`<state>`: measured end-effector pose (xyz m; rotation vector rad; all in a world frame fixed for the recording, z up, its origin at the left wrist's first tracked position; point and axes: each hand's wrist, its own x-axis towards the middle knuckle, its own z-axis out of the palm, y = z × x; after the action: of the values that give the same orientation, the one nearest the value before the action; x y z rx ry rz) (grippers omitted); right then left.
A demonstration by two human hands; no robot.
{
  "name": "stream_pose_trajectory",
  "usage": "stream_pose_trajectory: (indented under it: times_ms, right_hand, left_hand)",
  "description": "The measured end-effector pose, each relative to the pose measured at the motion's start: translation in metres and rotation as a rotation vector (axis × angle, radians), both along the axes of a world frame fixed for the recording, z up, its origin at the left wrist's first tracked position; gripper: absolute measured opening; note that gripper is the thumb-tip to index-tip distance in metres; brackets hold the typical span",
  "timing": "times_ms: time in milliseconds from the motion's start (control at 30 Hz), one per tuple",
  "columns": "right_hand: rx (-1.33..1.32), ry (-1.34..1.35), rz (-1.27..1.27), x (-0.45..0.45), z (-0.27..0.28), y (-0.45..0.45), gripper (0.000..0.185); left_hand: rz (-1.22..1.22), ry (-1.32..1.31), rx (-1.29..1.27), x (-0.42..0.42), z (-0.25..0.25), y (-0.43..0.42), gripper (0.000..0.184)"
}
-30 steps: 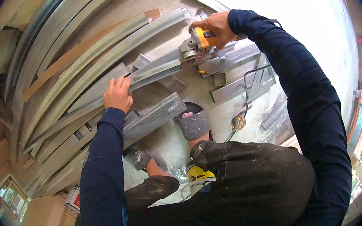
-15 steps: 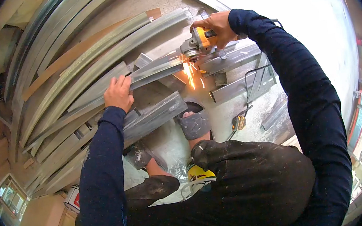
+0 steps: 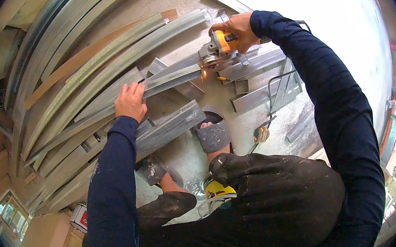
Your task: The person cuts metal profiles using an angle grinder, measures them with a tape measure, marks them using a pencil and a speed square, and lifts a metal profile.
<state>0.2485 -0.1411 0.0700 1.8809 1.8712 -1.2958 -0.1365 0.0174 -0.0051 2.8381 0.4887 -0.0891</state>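
Left hand [image 3: 130,103] grips one long silver metal channel [image 3: 170,80] — to its two o'clock, right hand [image 3: 243,30] clasps one orange-grey angle grinder [image 3: 224,42].

Metal channel [image 3: 169,79] left of grinder [image 3: 224,42], sandal [image 3: 214,138] (on the floor [image 3: 242,124]) left of metal piece [image 3: 300,126]

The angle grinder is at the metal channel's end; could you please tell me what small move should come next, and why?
I would probably ease the angle grinder gently into the metal channel with the right hand: sparks glow at the channel's end, and the left hand holds it farther back.
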Motion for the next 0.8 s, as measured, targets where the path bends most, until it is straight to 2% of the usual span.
stream_pose_trajectory:
  times_ms: [267,333,467,567,633,800]
  right_hand:
    - [-0.022,-0.02,-0.007,-0.001,0.002,0.002,0.103]
    - [-0.101,-0.007,-0.049,-0.004,0.008,0.005,0.104]
    - [0.001,-0.076,0.061,-0.001,0.009,0.003,0.101]
    - [0.025,-0.042,0.098,-0.001,0.011,0.003,0.097]
    - [0.081,0.102,-0.001,0.0,0.007,0.002,0.089]
    - [0.098,0.175,-0.017,-0.004,-0.001,0.009,0.088]
  left_hand:
    - [0.003,-0.014,-0.001,-0.001,0.0,0.0,0.051]
    - [0.006,-0.006,-0.001,-0.001,0.0,-0.001,0.05]
    - [0.01,-0.007,-0.001,-0.002,-0.006,0.0,0.047]
    - [0.006,-0.015,0.012,0.0,-0.004,-0.001,0.046]
    - [0.009,-0.023,0.019,-0.001,-0.005,-0.001,0.046]
    - [0.013,0.001,0.01,0.001,-0.002,-0.002,0.046]
